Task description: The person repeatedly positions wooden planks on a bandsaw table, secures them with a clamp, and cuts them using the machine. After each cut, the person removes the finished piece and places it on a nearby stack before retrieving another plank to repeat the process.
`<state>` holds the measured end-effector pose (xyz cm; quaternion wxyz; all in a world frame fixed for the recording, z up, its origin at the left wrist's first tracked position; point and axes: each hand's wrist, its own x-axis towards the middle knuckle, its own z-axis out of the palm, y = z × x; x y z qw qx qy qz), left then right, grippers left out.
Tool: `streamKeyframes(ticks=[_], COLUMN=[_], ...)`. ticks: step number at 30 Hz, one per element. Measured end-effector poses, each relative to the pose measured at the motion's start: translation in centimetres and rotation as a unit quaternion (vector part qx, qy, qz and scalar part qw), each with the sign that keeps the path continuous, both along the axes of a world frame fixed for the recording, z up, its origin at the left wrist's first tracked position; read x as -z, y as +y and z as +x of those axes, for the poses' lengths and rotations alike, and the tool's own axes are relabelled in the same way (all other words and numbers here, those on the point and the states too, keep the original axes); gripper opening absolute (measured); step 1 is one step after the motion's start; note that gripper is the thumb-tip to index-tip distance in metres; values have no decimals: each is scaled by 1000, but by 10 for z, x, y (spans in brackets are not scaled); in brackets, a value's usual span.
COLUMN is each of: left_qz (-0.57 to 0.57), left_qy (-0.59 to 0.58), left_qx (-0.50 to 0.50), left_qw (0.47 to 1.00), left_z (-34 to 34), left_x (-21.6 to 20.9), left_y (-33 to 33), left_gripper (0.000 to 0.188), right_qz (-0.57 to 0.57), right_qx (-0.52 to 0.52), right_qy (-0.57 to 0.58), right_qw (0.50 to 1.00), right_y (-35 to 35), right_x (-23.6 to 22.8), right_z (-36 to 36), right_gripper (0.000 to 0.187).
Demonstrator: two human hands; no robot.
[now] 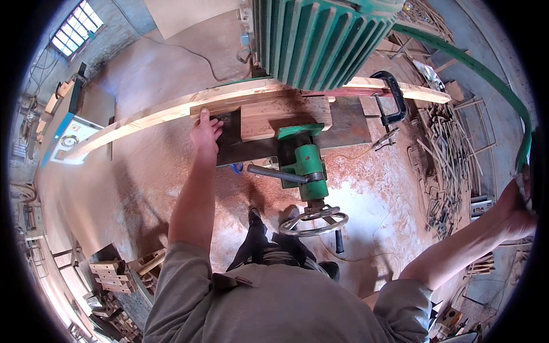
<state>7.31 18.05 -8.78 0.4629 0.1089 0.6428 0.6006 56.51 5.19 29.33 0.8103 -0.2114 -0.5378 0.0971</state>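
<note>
Left thumb on the strip, right arm out at the lever

And here's the brown strip (220,107), lying along the far edge of the metal table (351,128) and poking out past its left edge. The left hand (206,134) is right there, thumb stretched onto the strip's end, fingers half curled, no full grip. Tight against the strip sits the thick board (260,121), around the middle of the table, with the green vise (302,132) pushed up to its near side. Behind runs the long pale beam (154,116), overshooting left and right edges; a black clamp (398,102) stands near the far right corner. Overhead, the ribbed motor (320,46)! Out wide, the right hand (516,218) looks closed around the end of the green lever (494,81); how tightly, nobody can tell at that dark rim.

The step in hand looks like steadying wood while working the lever. The next move would call for the strip held flush and the left fingers well away from the motor.
</note>
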Motion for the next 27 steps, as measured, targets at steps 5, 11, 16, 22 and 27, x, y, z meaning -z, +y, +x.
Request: streamKeyframes(ticks=[5, 11, 16, 22, 27], left_qz=[-5, -5, -9, -13, -14], left_qy=[3, 3, 4, 2, -2], left_qx=[-4, 1, 5, 2, -1], left_qw=[1000, 1000, 1000, 1000, 1000], left_z=[-1, 3, 5, 0, -3], left_x=[-1, -5, -6, -1, 0], left_y=[0, -1, 3, 1, 1], left_gripper=[59, 59, 60, 60, 60], right_qz=[-26, 10, 10, -51, -126], right_qx=[-136, -113, -110, -70, -63], right_qy=[22, 149, 138, 106, 69], right_qw=[990, 982, 984, 991, 988], right_y=[-30, -44, -62, -81, -104], right_x=[32, 84, 123, 173, 219], right_z=[40, 14, 12, 6, 10], right_gripper=[30, 33, 33, 34, 36])
